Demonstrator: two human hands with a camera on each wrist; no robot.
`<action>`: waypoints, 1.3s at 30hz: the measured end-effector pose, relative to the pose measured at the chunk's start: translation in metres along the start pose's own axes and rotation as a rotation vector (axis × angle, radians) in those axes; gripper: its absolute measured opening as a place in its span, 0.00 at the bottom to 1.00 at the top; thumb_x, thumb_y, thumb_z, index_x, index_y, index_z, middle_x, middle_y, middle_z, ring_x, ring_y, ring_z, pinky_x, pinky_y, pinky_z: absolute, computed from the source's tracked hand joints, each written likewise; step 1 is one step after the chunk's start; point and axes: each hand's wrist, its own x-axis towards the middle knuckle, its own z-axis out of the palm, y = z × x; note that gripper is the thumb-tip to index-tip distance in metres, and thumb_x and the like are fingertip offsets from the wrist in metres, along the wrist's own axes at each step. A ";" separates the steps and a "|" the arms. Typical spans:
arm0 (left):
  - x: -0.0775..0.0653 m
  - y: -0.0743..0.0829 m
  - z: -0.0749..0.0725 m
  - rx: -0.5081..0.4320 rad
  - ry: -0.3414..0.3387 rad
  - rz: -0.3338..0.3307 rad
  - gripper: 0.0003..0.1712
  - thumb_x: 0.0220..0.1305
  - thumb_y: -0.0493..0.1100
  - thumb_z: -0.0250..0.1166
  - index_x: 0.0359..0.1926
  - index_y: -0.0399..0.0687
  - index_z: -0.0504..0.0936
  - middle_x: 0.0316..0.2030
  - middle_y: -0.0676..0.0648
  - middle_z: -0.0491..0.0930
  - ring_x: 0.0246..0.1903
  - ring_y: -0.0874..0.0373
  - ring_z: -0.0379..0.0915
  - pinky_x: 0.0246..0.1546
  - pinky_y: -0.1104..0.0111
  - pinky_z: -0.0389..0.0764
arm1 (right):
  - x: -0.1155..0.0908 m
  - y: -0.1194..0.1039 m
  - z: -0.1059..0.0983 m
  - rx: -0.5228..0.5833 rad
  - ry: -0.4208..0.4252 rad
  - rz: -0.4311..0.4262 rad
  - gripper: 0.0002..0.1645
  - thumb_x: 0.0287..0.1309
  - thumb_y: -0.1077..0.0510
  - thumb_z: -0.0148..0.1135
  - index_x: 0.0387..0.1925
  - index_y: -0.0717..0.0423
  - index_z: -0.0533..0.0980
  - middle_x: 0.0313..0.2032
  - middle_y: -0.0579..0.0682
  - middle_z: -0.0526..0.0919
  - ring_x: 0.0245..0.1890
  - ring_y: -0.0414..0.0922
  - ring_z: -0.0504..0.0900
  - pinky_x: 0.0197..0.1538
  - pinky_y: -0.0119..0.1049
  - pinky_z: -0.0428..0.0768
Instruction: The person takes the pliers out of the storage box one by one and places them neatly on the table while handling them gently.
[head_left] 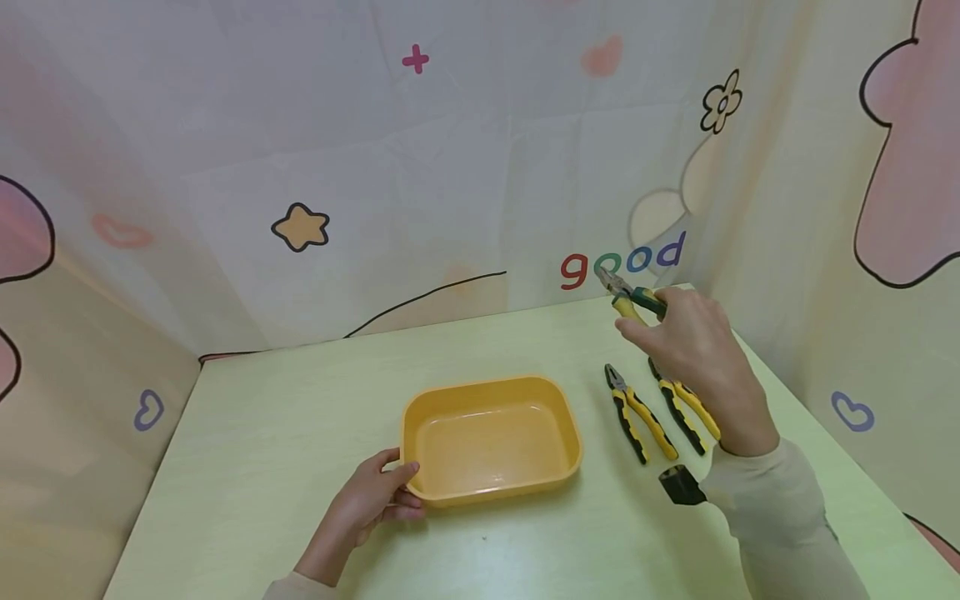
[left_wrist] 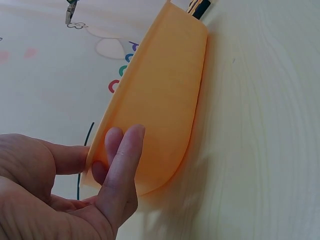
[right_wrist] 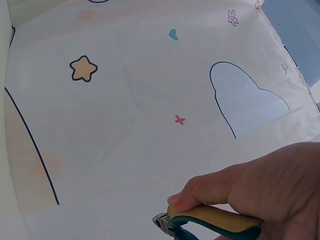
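Observation:
My left hand point(head_left: 375, 496) grips the left end of a yellow-orange plastic tray point(head_left: 495, 450), thumb at the rim and other fingers against the outer wall. The left wrist view shows that wall point(left_wrist: 155, 95) close up. Up in the air at the right, my right hand point(head_left: 697, 346) holds a pair of pliers point(head_left: 617, 283) with green-and-yellow handles, metal nose pointing away to the upper left. In the right wrist view the thumb lies along the yellow side of a handle point(right_wrist: 215, 219). Inside the tray only its bare floor shows.
Two pairs of yellow-and-black pliers lie right of the tray: one in full view point(head_left: 651, 423), the other point(head_left: 678, 417) partly hidden by the right hand. A small black block point(head_left: 681, 485) sits by the right sleeve. Printed cloth walls point(head_left: 420, 167) enclose the pale green table point(head_left: 285, 425).

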 end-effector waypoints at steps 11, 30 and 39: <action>0.000 0.000 -0.001 -0.006 0.005 -0.006 0.35 0.79 0.39 0.56 0.76 0.26 0.52 0.31 0.41 0.79 0.26 0.57 0.82 0.33 0.65 0.91 | 0.000 0.002 0.009 -0.004 0.013 0.006 0.32 0.65 0.47 0.66 0.51 0.75 0.74 0.34 0.61 0.75 0.33 0.54 0.74 0.25 0.34 0.75; 0.000 0.000 0.000 -0.002 0.013 -0.016 0.34 0.79 0.39 0.56 0.75 0.27 0.54 0.31 0.41 0.80 0.26 0.57 0.82 0.34 0.63 0.91 | 0.000 0.012 0.039 -0.020 -0.062 0.095 0.39 0.65 0.44 0.65 0.58 0.76 0.71 0.42 0.65 0.76 0.38 0.57 0.75 0.30 0.36 0.81; -0.001 0.001 0.001 0.000 0.021 -0.017 0.33 0.79 0.39 0.56 0.75 0.27 0.55 0.31 0.40 0.80 0.26 0.58 0.82 0.33 0.64 0.91 | -0.001 0.023 0.055 -0.042 -0.070 0.090 0.42 0.65 0.43 0.65 0.61 0.79 0.70 0.47 0.71 0.78 0.43 0.61 0.74 0.42 0.49 0.83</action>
